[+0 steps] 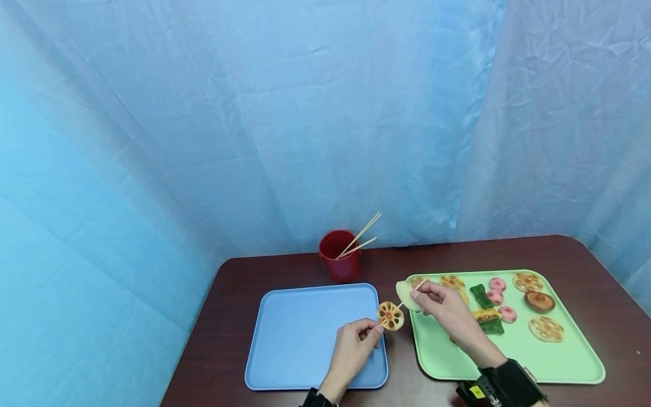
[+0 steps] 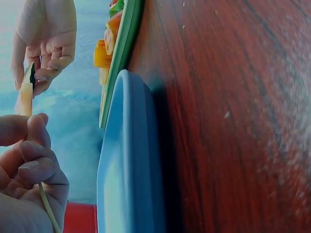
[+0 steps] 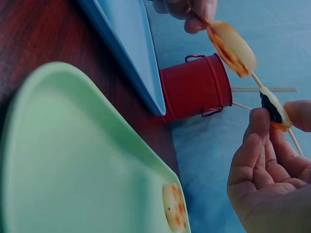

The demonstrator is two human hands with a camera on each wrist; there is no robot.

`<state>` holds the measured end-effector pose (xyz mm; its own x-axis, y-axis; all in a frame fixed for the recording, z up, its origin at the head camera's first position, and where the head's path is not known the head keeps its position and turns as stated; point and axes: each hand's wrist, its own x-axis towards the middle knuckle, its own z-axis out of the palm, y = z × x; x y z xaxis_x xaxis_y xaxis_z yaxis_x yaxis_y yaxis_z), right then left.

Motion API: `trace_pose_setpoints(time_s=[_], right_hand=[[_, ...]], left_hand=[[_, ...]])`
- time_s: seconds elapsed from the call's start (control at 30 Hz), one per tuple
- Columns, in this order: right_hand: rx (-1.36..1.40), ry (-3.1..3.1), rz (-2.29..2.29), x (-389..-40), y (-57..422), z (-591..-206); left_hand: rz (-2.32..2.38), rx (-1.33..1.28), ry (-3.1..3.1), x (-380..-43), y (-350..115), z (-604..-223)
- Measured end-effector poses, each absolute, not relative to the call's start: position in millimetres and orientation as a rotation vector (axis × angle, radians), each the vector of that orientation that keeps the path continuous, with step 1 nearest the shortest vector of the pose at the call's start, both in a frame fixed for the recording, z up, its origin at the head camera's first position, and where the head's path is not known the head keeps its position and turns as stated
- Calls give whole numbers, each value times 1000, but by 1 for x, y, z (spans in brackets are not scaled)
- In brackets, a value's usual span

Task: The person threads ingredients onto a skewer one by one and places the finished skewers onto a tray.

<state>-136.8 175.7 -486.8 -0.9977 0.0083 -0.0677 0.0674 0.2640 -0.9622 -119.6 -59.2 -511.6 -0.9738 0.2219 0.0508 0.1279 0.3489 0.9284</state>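
Note:
My left hand (image 1: 354, 346) grips a thin wooden skewer (image 3: 256, 79) just below a browned lotus root slice (image 1: 390, 316) threaded on it. The lower part of the skewer runs back along the palm in the left wrist view. Above the green tray, my right hand (image 1: 450, 316) pinches a pale slice (image 1: 406, 295) between thumb and fingers. In the right wrist view that slice shows a dark edge, and the skewer passes through or behind it, its tip emerging beyond the fingers. A gap separates the two slices.
A blue tray (image 1: 310, 333) lies under the left hand. The green tray (image 1: 539, 362) bears lotus slices, pink rings (image 1: 497, 284), green pieces (image 1: 479, 295) and a brown mushroom-like piece (image 1: 539, 302). Behind stands a red bucket (image 1: 342, 271) with several skewers (image 1: 362, 233).

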Motion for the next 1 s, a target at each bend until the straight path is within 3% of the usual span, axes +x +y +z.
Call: trace_pose_setpoints(time_s=[0.57, 0.83, 1.0], right_hand=[[99, 2458, -1808, -134, 173, -490], [-10, 2557, -1801, -151, 201, -479], [-115, 2844, -1526, -163, 211, -480]], left_hand=[[1709, 322, 2520, -120, -58, -516], [1766, 275, 2503, -121, -62, -517], [1771, 259, 2513, -123, -66, -516]])
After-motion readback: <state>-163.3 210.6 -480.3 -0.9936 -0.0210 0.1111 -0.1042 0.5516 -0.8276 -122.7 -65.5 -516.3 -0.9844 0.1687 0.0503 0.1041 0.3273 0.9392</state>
